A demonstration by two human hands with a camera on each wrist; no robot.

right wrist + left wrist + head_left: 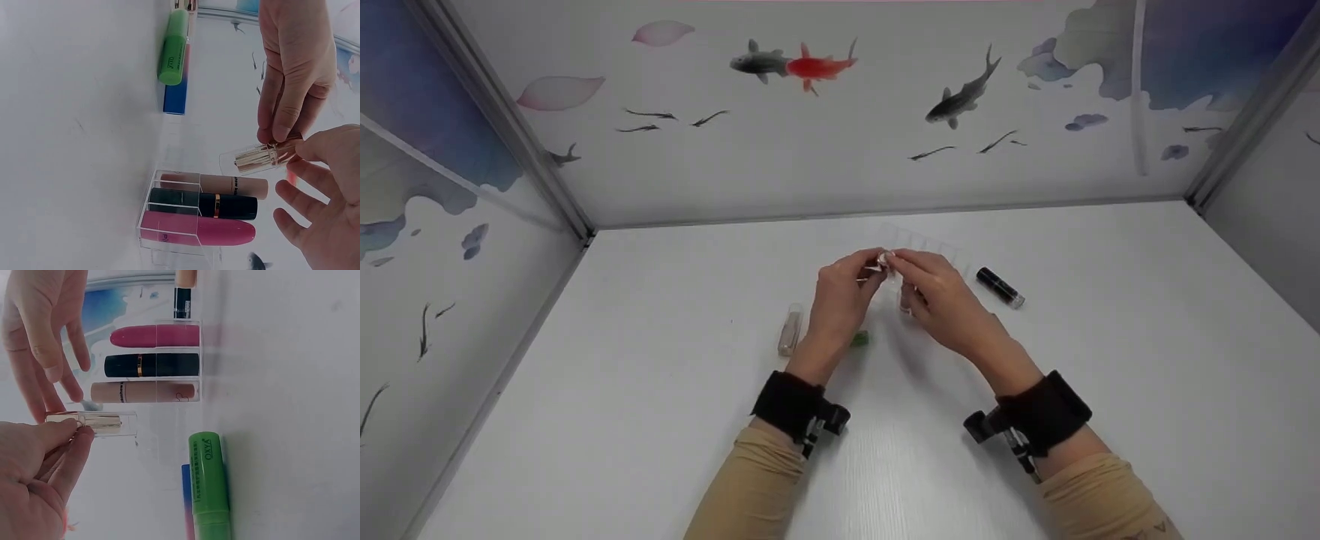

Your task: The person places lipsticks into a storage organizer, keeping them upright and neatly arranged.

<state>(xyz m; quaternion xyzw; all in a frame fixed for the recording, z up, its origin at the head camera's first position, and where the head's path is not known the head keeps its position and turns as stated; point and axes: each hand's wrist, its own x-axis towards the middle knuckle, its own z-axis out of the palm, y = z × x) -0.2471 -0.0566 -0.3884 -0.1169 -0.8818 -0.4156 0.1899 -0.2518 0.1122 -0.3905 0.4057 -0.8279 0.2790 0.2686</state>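
My left hand (34,478) pinches a clear lipstick tube with a gold inside (104,423) between thumb and finger. In the right wrist view the left hand (295,73) holds that tube (256,158) from above. My right hand (332,191) is at the tube's other end, one fingertip touching it and the other fingers spread loosely. In the head view both the left hand (844,296) and right hand (945,304) meet over the table, largely hiding the tube. Close by stands a clear holder (169,247) with a pink tube (225,229), a black tube (236,206) and a nude tube (250,185).
A black tube with a clear end (1000,287) lies to the right on the white table (622,375). A clear-and-beige tube (790,330) lies left of the left wrist. Beside a blue box (175,98) is a green OXYA tube (209,475). Printed panels (697,165) enclose the table.
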